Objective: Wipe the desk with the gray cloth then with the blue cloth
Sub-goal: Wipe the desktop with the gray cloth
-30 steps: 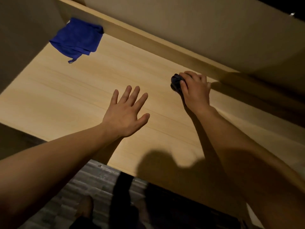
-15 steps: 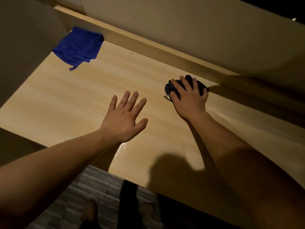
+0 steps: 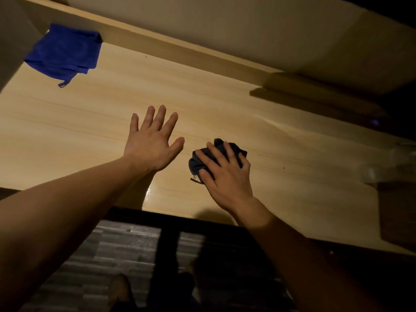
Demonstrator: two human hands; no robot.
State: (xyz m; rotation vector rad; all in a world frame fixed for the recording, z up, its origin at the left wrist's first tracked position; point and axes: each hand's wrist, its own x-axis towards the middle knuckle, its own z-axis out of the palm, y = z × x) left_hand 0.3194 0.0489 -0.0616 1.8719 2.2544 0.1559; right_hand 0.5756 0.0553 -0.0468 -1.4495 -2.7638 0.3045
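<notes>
At the bottom of the frame I see a striped floor point(image 3: 108, 255) and a foot point(image 3: 119, 289). Above it, two bare forearms reach over a pale wooden desk point(image 3: 90, 122). The left hand point(image 3: 150, 145), centre frame, lies released, palm down, its fingers spread. Just right of it, the right hand point(image 3: 225, 174) grasps a bunched gray cloth point(image 3: 196, 162) against the desk, fingers curved over it. The blue cloth point(image 3: 64, 52) lies crumpled in the upper left, by the desk's back edge, well apart from both hands.
</notes>
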